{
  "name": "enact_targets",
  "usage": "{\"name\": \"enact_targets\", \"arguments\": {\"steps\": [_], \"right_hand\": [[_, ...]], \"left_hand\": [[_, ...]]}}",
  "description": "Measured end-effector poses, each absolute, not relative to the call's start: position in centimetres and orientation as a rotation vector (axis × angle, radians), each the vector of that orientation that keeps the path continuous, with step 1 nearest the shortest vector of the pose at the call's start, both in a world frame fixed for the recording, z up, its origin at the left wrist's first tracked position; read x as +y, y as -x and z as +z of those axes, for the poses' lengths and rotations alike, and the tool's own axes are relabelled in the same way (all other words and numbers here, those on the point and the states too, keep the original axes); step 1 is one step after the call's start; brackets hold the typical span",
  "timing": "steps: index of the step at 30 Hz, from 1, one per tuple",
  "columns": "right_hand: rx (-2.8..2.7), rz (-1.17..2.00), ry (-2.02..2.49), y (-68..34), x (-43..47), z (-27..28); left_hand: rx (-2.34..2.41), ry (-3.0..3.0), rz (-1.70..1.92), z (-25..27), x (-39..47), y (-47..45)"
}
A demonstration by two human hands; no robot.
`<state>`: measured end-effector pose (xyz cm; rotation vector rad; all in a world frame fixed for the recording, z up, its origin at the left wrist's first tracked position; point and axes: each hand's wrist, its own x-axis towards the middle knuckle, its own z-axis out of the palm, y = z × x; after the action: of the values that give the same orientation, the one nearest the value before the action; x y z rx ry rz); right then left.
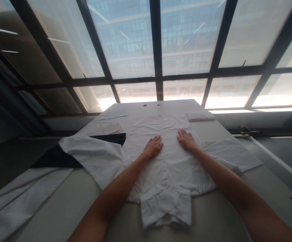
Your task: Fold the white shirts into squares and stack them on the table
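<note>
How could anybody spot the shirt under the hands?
Find the big white table by the dark-framed glass windows. In its middle, under the left hand and right hand, lies a white cloth shirt. Unlike the small folded white cloth farther right, it spreads wide, with a strip down its front.

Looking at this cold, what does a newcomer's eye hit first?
Probably the white garment spread in the middle of the table, with the left hand and right hand lying flat on it. Next, likely the navy cloth amid white fabric on the left, then the bright windows beyond the table.
</note>
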<state>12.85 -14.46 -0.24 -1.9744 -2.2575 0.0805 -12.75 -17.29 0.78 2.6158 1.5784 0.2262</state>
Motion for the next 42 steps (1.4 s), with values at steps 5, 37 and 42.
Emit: {"name": "enact_targets", "arguments": {"steps": [5, 37, 42], "right_hand": [[-2.165, 0.015, 2.092, -16.5, -14.1, -0.3], [-2.378, 0.008, 1.728, -10.2, -20.1, -0.5], [-2.389, -0.040, 1.695, -10.3, -22.0, -0.7]], "left_hand": [[1.581, -2.603, 0.242, 0.8, -17.3, 12.7], [1.713, -2.618, 0.139, 0.5, -21.5, 12.3], [1.699, -2.623, 0.125, 0.3, -23.2, 12.4]]}}
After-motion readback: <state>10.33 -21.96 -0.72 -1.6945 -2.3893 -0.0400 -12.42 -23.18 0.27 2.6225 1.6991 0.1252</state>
